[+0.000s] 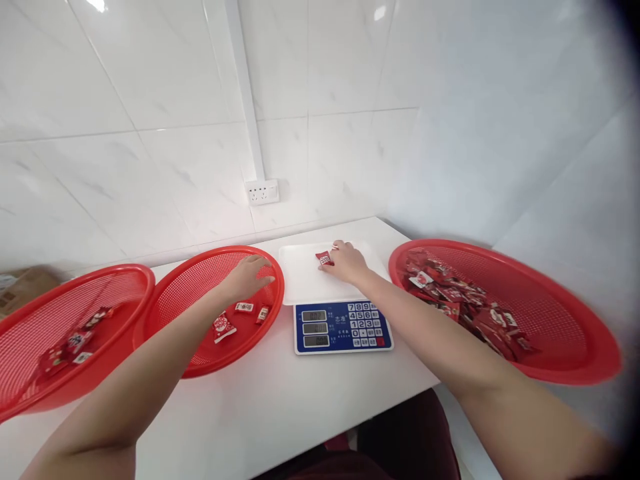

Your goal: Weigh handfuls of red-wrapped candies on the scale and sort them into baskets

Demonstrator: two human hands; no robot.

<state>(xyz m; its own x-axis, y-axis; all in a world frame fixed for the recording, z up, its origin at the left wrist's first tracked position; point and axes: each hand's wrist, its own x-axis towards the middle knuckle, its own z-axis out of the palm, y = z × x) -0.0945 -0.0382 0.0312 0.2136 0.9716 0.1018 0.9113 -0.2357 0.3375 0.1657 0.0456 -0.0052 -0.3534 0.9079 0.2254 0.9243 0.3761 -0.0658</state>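
The right hand (pixel 349 261) has a narrow grip: the thumb and fingertips pinch a small red wrapped packet (pixel 324 259) at one edge. The packet pokes out on the left side of the grip. Right under the grip is the flat white tray (pixel 303 283) of a weighing scale. I can't tell if the packet sits on the tray or hangs a tiny bit above it.

Just in front of the tray, on the person's side, is the scale's blue panel (pixel 340 323) with grey number windows and white keys.

To the left of the grip, the left hand (pixel 249 277) is over the side of a round red plastic basket with holes (pixel 213 367). Its thumb and fingers are apart, and I see nothing in them. A few loose red and white packets (pixel 223 328) lie in that basket.

To the right of the grip is a big red plastic basket (pixel 565 370) with a heap of red packets (pixel 465 303). Farthest left is another red plastic basket (pixel 146 283) with a few packets.

It looks like the weighing step, one packet being handled at the scale. The next move seems to need a soft pinch and no bump to the tray.
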